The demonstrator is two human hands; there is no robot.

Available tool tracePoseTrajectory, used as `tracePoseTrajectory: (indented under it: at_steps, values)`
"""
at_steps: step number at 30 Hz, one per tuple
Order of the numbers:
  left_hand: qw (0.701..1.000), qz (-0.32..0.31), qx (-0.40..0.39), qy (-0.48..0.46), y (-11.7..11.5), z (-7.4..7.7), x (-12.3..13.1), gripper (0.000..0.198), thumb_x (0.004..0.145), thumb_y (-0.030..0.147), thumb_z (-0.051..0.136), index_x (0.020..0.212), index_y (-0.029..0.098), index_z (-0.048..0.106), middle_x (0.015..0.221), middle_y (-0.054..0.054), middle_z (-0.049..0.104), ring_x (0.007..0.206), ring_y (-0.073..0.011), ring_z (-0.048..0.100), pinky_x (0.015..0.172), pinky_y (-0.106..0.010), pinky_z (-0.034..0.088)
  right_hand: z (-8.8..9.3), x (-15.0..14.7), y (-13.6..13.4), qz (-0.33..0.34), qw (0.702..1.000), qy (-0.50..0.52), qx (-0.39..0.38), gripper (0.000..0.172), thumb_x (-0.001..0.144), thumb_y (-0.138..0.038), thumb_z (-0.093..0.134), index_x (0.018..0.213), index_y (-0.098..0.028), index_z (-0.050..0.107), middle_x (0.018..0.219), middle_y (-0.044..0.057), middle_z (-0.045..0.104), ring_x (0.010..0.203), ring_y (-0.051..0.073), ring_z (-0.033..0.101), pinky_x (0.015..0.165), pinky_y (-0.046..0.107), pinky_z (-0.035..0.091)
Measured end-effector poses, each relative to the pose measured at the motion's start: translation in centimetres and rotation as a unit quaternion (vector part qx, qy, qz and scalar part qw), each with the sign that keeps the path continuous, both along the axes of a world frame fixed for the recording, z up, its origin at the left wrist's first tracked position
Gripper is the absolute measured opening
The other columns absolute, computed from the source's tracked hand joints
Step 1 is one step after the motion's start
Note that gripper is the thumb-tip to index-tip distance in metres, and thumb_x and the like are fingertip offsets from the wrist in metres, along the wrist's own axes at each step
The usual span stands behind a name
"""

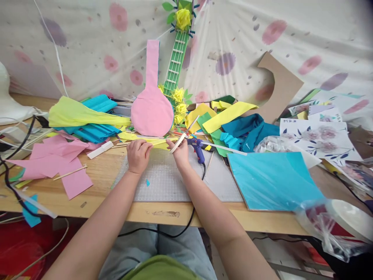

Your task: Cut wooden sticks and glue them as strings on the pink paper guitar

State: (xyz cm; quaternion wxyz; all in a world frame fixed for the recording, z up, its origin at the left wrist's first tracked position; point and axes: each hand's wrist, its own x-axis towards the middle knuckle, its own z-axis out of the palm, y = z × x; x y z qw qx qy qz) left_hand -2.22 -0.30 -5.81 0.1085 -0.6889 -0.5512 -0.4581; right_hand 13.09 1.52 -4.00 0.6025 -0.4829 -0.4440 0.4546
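My left hand (138,155) is closed, its fingertips pinching the left end of a yellow crepe paper piece (160,142). A pair of scissors (178,143) with pale handles sits in my right hand (180,152), blades pointing up and away. The right fingers also lie against the right end of the yellow paper, though whether they grip it is hidden. Just right of that hand a blue glue gun (198,149) rests with a white glue stick (223,147) in it. Behind my hands stands a pink paper-covered lute shape (152,112).
Beneath my hands lies a grey cutting mat (163,190). Pink paper scraps (62,159) and rolled yellow crepe paper (84,112) are at left. A blue board (271,181) lies right. A green decorated instrument neck (176,58) leans behind. The glue gun's cord (192,214) hangs over the table edge.
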Motion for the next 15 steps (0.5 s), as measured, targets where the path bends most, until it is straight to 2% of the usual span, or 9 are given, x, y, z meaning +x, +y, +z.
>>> tracePoseTrajectory:
  at_steps: [5, 7, 8, 10, 11, 13, 15]
  values:
    - [1.0, -0.023, -0.002, -0.011, -1.0, 0.5, 0.9, 0.027, 0.074, 0.042, 0.054, 0.089, 0.022, 0.062, 0.096, -0.009, 0.058, 0.094, -0.0222, 0.049, 0.087, -0.037, 0.031, -0.6, 0.5, 0.1, -0.013, 0.998, 0.048, 0.024, 0.043, 0.058, -0.037, 0.066, 0.084, -0.021, 0.036, 0.071, -0.003, 0.055, 0.059, 0.012, 0.059, 0.052, 0.023, 0.045]
    - [0.997, -0.074, -0.027, -0.023, -1.7, 0.5, 1.9, 0.03, 0.075, 0.041, 0.053, 0.095, 0.021, 0.061, 0.096, -0.009, 0.059, 0.094, -0.0209, 0.052, 0.084, -0.034, 0.036, -0.8, 0.6, -0.1, -0.024, 0.998, 0.054, 0.03, 0.041, 0.058, -0.037, 0.066, 0.081, -0.021, 0.035, 0.07, -0.004, 0.053, 0.059, 0.011, 0.059, 0.052, 0.022, 0.045]
    - [0.99, -0.124, -0.055, -0.025, -2.0, 0.4, 2.5, 0.027, 0.077, 0.039, 0.05, 0.095, 0.022, 0.061, 0.091, -0.008, 0.061, 0.089, -0.019, 0.054, 0.08, -0.032, 0.039, -0.9, 0.6, -0.2, -0.027, 0.997, 0.058, 0.032, 0.041, 0.058, -0.037, 0.066, 0.08, -0.021, 0.034, 0.07, -0.004, 0.052, 0.058, 0.011, 0.058, 0.052, 0.022, 0.045]
    - [0.965, -0.219, -0.139, -0.03, -2.1, -0.1, 3.8, 0.022, 0.079, 0.036, 0.046, 0.087, 0.023, 0.063, 0.083, -0.005, 0.063, 0.08, -0.0168, 0.057, 0.075, -0.03, 0.042, -0.9, 0.6, -0.3, -0.028, 0.996, 0.072, 0.038, 0.042, 0.058, -0.037, 0.065, 0.08, -0.021, 0.033, 0.07, -0.004, 0.052, 0.057, 0.01, 0.058, 0.051, 0.022, 0.044]
    - [0.953, -0.236, -0.18, -0.06, -1.9, -0.4, 4.4, 0.022, 0.079, 0.037, 0.047, 0.082, 0.022, 0.063, 0.078, -0.005, 0.064, 0.075, -0.0167, 0.058, 0.072, -0.031, 0.043, -0.9, 0.7, -0.3, -0.026, 0.996, 0.079, 0.04, 0.042, 0.058, -0.038, 0.065, 0.08, -0.021, 0.034, 0.07, -0.004, 0.052, 0.057, 0.01, 0.057, 0.051, 0.022, 0.044]
    - [0.914, -0.24, -0.246, -0.215, -1.3, -0.9, 5.2, 0.027, 0.074, 0.039, 0.053, 0.089, 0.019, 0.062, 0.08, -0.006, 0.066, 0.069, -0.0166, 0.06, 0.065, -0.032, 0.047, -1.0, 0.7, -0.4, -0.02, 0.995, 0.087, 0.044, 0.042, 0.058, -0.039, 0.065, 0.08, -0.021, 0.035, 0.071, -0.003, 0.053, 0.058, 0.01, 0.057, 0.052, 0.022, 0.044]
    - [0.84, -0.262, -0.261, -0.396, -0.7, -1.1, 5.3, 0.035, 0.07, 0.04, 0.058, 0.097, 0.017, 0.06, 0.094, -0.008, 0.066, 0.076, -0.0178, 0.062, 0.067, -0.032, 0.049, -1.0, 0.6, -0.4, -0.008, 0.995, 0.092, 0.048, 0.043, 0.057, -0.04, 0.065, 0.082, -0.02, 0.038, 0.07, -0.003, 0.054, 0.057, 0.01, 0.056, 0.052, 0.022, 0.044]
